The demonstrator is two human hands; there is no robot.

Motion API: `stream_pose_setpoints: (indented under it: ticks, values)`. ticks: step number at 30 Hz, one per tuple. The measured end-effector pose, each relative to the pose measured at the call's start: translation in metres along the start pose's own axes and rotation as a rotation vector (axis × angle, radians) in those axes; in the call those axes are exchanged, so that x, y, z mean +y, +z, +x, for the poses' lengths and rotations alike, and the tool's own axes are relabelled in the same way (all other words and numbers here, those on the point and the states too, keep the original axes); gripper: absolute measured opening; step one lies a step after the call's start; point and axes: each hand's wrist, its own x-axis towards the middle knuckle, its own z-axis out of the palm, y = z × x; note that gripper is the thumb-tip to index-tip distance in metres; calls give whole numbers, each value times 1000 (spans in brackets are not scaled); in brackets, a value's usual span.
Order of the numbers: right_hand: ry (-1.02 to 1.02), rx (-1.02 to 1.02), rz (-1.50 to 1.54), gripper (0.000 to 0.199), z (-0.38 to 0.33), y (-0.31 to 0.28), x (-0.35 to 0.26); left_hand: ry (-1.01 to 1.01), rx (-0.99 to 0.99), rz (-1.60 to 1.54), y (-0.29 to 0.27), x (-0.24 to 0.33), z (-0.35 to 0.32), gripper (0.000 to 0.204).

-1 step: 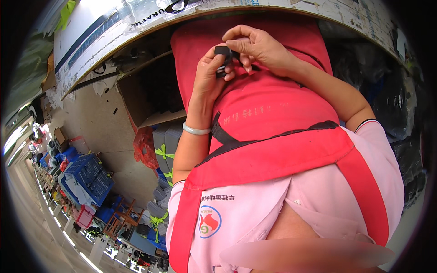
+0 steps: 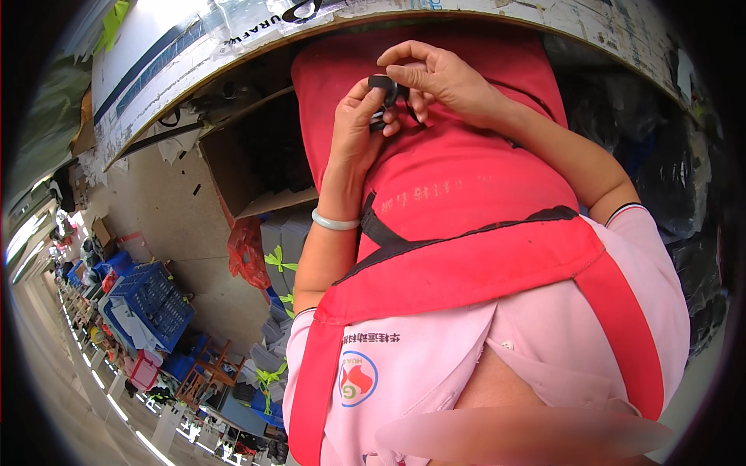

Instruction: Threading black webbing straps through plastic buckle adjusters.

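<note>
Both hands met at the top of a red apron (image 2: 451,179) that filled the middle of the view. The left hand (image 2: 359,128) rose from below with its fingers (image 2: 371,95) curled shut around a small black part (image 2: 382,92), pinching it between thumb and forefinger. The right hand (image 2: 443,78) came in from the right side of the apron; its fingers (image 2: 404,56) were bent and closed on the upper edge of the same black part, thumb beneath it. The black part sat just above the apron's upper portion, touching both hands, and its exact shape could not be told since the fingers covered most of it.

A pale green bangle (image 2: 334,223) circled the left wrist, just left of a black strap (image 2: 388,233) that crossed the apron. Under the apron lay a pink shirt (image 2: 435,349) bearing a round printed badge (image 2: 358,378).

Left of the apron, an open cardboard box (image 2: 249,167) stood under the curved edge of a white surface (image 2: 194,54). Below that box, a red plastic bag (image 2: 247,252) lay on the concrete floor (image 2: 171,217), with grey bundles tied in green ribbon (image 2: 284,260) beside it. Farther left of the apron sat blue plastic crates (image 2: 151,299). To the apron's right, dark plastic bags (image 2: 668,179) were heaped.
</note>
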Motion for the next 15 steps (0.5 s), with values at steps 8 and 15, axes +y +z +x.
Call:
stream_pose_setpoints:
  ticks: [8, 15]
  values:
    - [-40, -54, -91, 18, 12, -21, 13, -33, 218, -50, 14, 0, -3, 25]
    - [-740, -39, -592, 7, 7, -14, 10, 203, 284, 267, 23, 0, -3, 23]
